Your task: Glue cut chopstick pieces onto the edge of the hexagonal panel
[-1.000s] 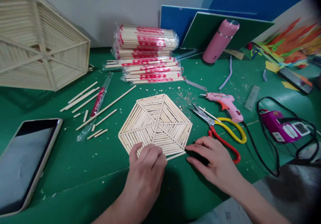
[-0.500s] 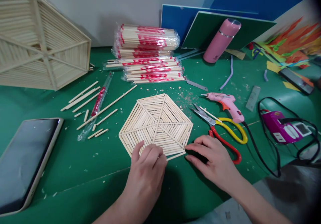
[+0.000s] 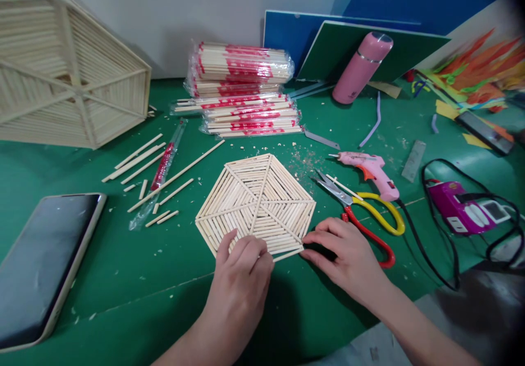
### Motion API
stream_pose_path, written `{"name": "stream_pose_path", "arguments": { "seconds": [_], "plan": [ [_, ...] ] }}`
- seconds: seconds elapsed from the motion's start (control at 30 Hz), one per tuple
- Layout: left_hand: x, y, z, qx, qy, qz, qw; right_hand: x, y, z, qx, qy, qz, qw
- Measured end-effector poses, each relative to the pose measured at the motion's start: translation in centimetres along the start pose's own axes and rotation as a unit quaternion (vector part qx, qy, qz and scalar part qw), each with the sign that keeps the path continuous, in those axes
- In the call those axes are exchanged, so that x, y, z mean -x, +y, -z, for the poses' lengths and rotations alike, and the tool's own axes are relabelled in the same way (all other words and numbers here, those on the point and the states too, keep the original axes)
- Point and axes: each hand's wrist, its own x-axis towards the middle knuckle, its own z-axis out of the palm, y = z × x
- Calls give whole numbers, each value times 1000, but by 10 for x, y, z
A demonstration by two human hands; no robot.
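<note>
A flat hexagon panel of glued wooden sticks (image 3: pixel 256 202) lies on the green table (image 3: pixel 123 267). My left hand (image 3: pixel 240 276) rests on its near edge, fingers curled and pressing down on the sticks. My right hand (image 3: pixel 344 256) lies just right of the panel's near right corner, fingertips touching the end of a loose stick (image 3: pixel 287 254) along the bottom edge. Red and yellow scissors (image 3: pixel 363 213) lie directly beyond my right hand, with a pink glue gun (image 3: pixel 367 169) behind them.
Wrapped bundles of chopsticks (image 3: pixel 241 89) are stacked at the back. A large stick-built structure (image 3: pixel 61 76) stands far left, cut sticks (image 3: pixel 143 174) beside it. A tablet (image 3: pixel 41 262) lies near left. A pink bottle (image 3: pixel 361 68), purple device (image 3: pixel 459 210) and black cord (image 3: pixel 435 245) sit right.
My right hand has crept slightly left towards the panel's corner. My left hand stays pressed on the near edge. The view shifted a little.
</note>
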Motion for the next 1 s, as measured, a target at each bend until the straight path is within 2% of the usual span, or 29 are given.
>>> {"name": "stream_pose_path", "arguments": {
  "seconds": [0.2,0.33,0.43,0.57,0.7,1.0],
  "plan": [
    [-1,2,3,0,0,-8,1000,1,-1,0,2,0,-5,1000],
    [0,0,13,16,16,-5,1000,2,-1,1,-7,-3,-7,1000],
    [10,-7,24,-11,34,4,999,4,1,0,-6,-3,0,1000],
    [27,-17,34,-43,19,24,999,5,4,-3,5,10,12,1000],
    [34,-22,35,-38,9,36,999,6,5,-4,9,6,17,1000],
    [31,-26,35,-52,16,4,999,6,3,-4,4,8,8,1000]
  ]
}}
